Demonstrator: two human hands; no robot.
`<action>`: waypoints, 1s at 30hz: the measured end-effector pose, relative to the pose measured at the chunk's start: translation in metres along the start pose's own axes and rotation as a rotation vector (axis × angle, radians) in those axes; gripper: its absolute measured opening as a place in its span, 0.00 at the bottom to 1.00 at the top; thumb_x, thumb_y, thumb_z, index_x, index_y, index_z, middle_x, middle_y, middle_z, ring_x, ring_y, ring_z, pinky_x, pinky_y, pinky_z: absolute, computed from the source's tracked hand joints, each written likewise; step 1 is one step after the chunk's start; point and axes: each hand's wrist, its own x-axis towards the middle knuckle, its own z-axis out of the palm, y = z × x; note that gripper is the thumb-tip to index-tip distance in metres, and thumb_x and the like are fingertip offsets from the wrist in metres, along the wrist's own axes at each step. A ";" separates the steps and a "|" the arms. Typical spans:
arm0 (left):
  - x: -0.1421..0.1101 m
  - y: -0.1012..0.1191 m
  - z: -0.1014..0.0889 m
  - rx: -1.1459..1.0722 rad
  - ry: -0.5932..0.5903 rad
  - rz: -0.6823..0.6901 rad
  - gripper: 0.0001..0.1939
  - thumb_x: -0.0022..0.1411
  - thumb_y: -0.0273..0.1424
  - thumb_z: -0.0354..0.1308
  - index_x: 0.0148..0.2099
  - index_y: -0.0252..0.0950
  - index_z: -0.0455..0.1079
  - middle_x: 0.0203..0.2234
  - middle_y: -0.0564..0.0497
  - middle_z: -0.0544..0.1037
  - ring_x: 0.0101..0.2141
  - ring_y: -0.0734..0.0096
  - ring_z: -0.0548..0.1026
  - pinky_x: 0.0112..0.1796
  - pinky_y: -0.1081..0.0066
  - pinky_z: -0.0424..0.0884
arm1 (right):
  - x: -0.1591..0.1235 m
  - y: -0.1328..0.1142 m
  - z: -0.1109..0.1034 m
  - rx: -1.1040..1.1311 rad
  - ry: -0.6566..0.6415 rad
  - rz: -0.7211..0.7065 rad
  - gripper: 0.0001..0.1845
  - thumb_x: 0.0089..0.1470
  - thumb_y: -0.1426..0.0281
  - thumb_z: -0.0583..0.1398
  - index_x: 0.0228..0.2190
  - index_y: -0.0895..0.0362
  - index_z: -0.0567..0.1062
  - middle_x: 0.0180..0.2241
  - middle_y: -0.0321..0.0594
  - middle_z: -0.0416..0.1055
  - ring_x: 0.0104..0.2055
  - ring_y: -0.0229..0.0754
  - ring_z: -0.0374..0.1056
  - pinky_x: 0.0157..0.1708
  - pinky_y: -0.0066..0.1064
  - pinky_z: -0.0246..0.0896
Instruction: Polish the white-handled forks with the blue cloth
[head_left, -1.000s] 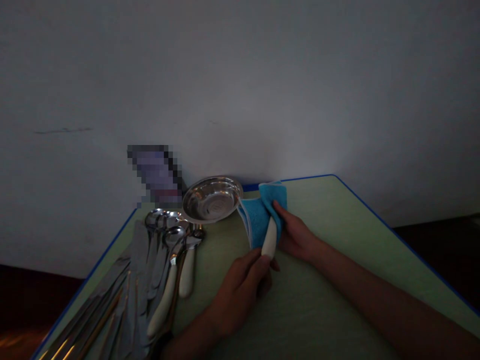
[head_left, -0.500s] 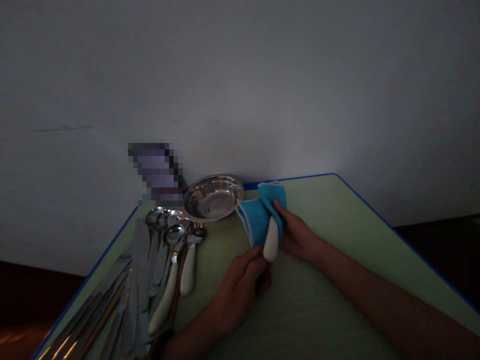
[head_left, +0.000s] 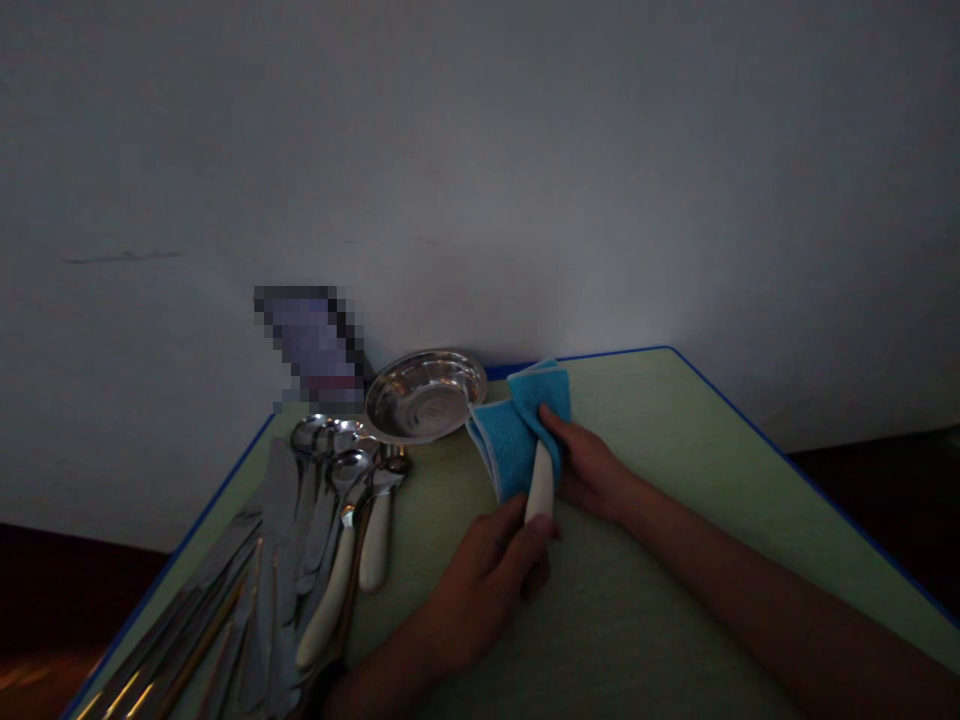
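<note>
A white handle (head_left: 541, 487) slants up out of a folded blue cloth (head_left: 504, 443) above the table. Whatever is at the handle's other end is covered by the cloth, so the utensil's kind stays hidden. My left hand (head_left: 487, 580) is closed on the lower end of the handle, thumb on top. Closed around the cloth from the right, my right hand (head_left: 591, 462) presses it over the upper part of the utensil, thumb on the fold.
To the left lie spoons (head_left: 350, 465), a white-handled utensil (head_left: 328, 610) and several table knives (head_left: 279, 500). A shiny metal bowl (head_left: 427, 400) stands near the wall, beside a blurred-out upright object (head_left: 315, 345). The green table (head_left: 675, 430) has a blue edge.
My left thumb has moved up onto the end of the white handle, which is now gripped. The cloth and handle have shifted slightly left; my right hand has barely moved.
</note>
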 end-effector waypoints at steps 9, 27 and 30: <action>-0.002 0.001 -0.002 0.278 -0.050 0.102 0.15 0.62 0.36 0.44 0.25 0.36 0.59 0.18 0.57 0.61 0.21 0.76 0.60 0.23 0.75 0.55 | -0.004 0.000 0.004 -0.158 0.005 -0.044 0.11 0.48 0.63 0.61 0.29 0.59 0.74 0.22 0.36 0.73 0.23 0.38 0.68 0.32 0.33 0.65; -0.005 0.008 0.001 0.108 -0.116 -0.038 0.19 0.63 0.43 0.41 0.26 0.36 0.59 0.18 0.57 0.61 0.22 0.76 0.60 0.25 0.75 0.58 | -0.002 -0.001 -0.004 -0.191 0.073 -0.011 0.07 0.38 0.71 0.61 0.19 0.56 0.65 0.14 0.28 0.63 0.19 0.33 0.57 0.21 0.28 0.53; -0.005 0.009 0.001 0.102 -0.098 -0.052 0.20 0.62 0.45 0.41 0.27 0.36 0.59 0.18 0.56 0.62 0.22 0.75 0.61 0.25 0.75 0.58 | -0.003 0.000 -0.003 -0.199 0.074 -0.011 0.07 0.37 0.71 0.60 0.19 0.56 0.65 0.14 0.27 0.61 0.19 0.33 0.56 0.21 0.28 0.51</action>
